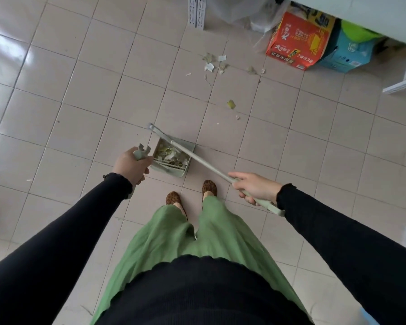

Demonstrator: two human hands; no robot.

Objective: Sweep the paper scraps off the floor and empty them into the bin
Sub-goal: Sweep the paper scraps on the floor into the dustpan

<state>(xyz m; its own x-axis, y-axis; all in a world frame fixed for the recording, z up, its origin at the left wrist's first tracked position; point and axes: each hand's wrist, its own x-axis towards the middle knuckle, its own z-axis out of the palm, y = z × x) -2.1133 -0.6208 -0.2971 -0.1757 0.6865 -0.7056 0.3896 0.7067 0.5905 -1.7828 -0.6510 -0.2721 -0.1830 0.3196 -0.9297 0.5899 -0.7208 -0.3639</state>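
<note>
The left hand [133,164] is curled round the top of the upright handle of the pale green plastic dustpan [171,165]. The pan sits on the beige tiled floor [68,102] just ahead of the feet and already carries a heap of torn scraps. Across its top slants the pale green long-handled broom [197,158], its far end poking past the pan's back-left corner. The right hand [256,187] is closed round the pole near its near end. More torn white and yellowish paper scraps [211,64] lie scattered well ahead and to the right, near a red printed cardboard box [298,43], with a few strays between. The next sweep, I judge, wants the pan carried forward level so nothing spills and set lip-down beside the litter. The broom should then be drawn toward it in short strokes. No bin can be made out in view.
</note>
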